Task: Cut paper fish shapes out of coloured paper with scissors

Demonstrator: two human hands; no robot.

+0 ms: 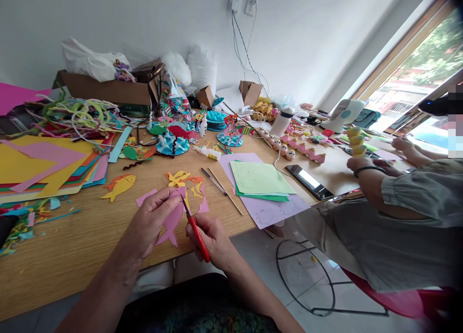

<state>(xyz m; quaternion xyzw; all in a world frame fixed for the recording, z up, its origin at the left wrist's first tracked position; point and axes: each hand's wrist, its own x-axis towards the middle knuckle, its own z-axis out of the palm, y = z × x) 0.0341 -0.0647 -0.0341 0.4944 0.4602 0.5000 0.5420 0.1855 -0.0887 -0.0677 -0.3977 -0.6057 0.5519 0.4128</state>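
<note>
A pink paper fish (171,222) is pinched between the thumb and fingers of my left hand (155,219), its tail pointing toward me over the table edge. My right hand (213,236) grips red-handled scissors (196,236), whose blades reach the upper edge of the pink paper near my left fingertips. Just beyond my hands lie yellow and orange paper scraps (179,177) and a pink offcut (203,202). To the left, a yellow paper fish (123,186) rests flat, partly over an orange one.
Stacked coloured paper (47,166) and pipe cleaners (79,116) lie left. A pen (214,181), a wooden stick (226,190), green sheets (262,178) and a phone (309,182) lie right. Finished paper crafts (172,142) stand behind. A co-worker (405,198) sits right, holding something yellow.
</note>
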